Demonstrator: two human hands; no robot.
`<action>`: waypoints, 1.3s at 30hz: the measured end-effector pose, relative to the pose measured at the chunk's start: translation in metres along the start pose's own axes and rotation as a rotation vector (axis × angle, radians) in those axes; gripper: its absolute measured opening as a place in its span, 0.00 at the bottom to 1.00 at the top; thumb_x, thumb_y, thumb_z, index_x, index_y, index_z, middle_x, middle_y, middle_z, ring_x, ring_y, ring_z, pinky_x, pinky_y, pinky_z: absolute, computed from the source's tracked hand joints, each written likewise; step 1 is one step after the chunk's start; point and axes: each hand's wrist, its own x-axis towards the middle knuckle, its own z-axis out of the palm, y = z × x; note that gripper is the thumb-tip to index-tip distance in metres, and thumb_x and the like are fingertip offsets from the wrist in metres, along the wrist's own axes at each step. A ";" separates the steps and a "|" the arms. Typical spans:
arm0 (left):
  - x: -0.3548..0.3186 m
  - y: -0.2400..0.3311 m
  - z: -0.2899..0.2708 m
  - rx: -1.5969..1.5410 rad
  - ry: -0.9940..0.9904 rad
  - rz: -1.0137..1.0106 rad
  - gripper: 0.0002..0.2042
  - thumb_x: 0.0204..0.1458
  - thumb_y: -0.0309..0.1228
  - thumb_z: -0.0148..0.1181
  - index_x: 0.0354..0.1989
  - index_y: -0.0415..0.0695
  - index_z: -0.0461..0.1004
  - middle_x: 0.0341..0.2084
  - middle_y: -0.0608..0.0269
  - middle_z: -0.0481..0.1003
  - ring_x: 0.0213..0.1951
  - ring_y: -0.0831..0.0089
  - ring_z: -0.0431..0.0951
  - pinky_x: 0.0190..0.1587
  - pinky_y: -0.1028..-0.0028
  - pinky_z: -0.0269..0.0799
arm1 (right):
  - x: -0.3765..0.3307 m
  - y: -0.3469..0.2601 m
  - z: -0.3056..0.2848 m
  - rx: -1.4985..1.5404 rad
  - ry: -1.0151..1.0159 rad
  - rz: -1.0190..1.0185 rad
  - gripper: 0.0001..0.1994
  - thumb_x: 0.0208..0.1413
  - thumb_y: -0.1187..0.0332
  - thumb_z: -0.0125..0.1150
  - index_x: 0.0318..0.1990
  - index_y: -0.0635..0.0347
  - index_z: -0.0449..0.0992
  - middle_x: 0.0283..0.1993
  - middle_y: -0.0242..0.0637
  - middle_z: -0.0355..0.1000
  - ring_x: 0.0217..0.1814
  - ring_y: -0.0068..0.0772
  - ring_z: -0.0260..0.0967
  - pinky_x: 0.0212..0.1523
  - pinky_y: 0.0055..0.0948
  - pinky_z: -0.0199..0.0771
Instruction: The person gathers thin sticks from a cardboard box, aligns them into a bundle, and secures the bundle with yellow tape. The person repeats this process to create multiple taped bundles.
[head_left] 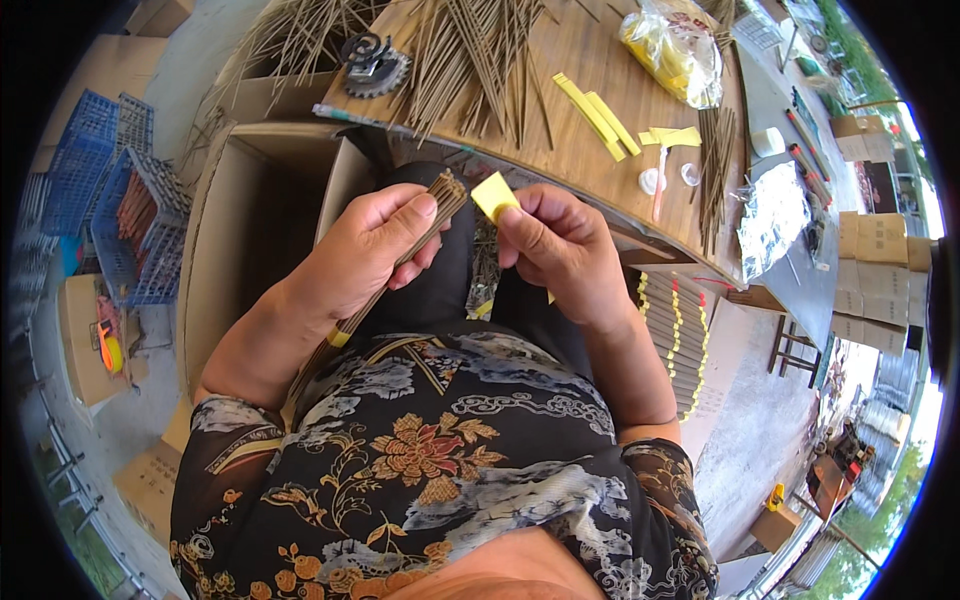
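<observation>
My left hand [390, 235] is wrapped round a bundle of thin brown incense sticks [449, 190], thumb pressed along its upper end. The bundle slants down toward my left forearm, and a yellow band [338, 338] circles it lower down. Close by on the right, my right hand [562, 245] pinches a small yellow paper strip [493, 192] between thumb and fingers. The strip is beside the bundle's upper end, with a small gap between them. My right fingers cover part of the strip.
Loose sticks [470, 70], yellow strips [597, 118], a white paste pot [651, 181] and a plastic bag [680, 55] lie on the wooden table [565, 45]. A cardboard box [235, 250] stands at left. Yellow-banded bundles [675, 345] lie low at right. Blue crates [150, 220] are farther left.
</observation>
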 end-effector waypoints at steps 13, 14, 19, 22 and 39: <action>-0.024 -0.008 0.024 0.066 0.007 0.095 0.16 0.57 0.38 0.43 0.44 0.37 0.65 0.20 0.67 0.66 0.20 0.85 0.62 0.19 0.87 0.57 | -0.023 0.005 0.030 -0.220 0.051 -0.090 0.10 0.54 0.66 0.54 0.27 0.66 0.72 0.19 0.24 0.62 0.22 0.10 0.54 0.21 0.14 0.56; -0.025 -0.009 0.025 0.078 0.009 0.101 0.16 0.57 0.38 0.43 0.44 0.37 0.65 0.21 0.67 0.66 0.20 0.85 0.62 0.20 0.87 0.58 | -0.023 0.005 0.030 -0.255 0.053 -0.101 0.10 0.54 0.67 0.54 0.27 0.66 0.72 0.19 0.24 0.61 0.22 0.10 0.53 0.20 0.14 0.56; -0.027 -0.008 0.029 0.083 0.062 0.109 0.17 0.57 0.38 0.44 0.46 0.36 0.65 0.22 0.67 0.67 0.21 0.85 0.63 0.20 0.87 0.58 | -0.024 0.005 0.029 -0.278 0.059 -0.124 0.11 0.54 0.67 0.54 0.25 0.66 0.72 0.17 0.23 0.60 0.21 0.10 0.52 0.19 0.15 0.54; -0.027 -0.008 0.030 0.076 0.079 0.103 0.17 0.57 0.38 0.44 0.46 0.37 0.65 0.22 0.68 0.67 0.21 0.86 0.63 0.20 0.87 0.58 | -0.024 0.010 0.027 -0.261 0.030 -0.180 0.08 0.54 0.69 0.54 0.29 0.66 0.71 0.19 0.24 0.62 0.22 0.11 0.54 0.21 0.15 0.58; -0.029 -0.002 0.031 0.072 0.060 0.096 0.15 0.57 0.37 0.44 0.45 0.37 0.65 0.21 0.67 0.67 0.21 0.85 0.63 0.20 0.87 0.58 | -0.027 -0.001 0.031 -0.160 0.052 -0.160 0.08 0.53 0.69 0.55 0.32 0.66 0.69 0.24 0.26 0.66 0.26 0.11 0.56 0.25 0.13 0.59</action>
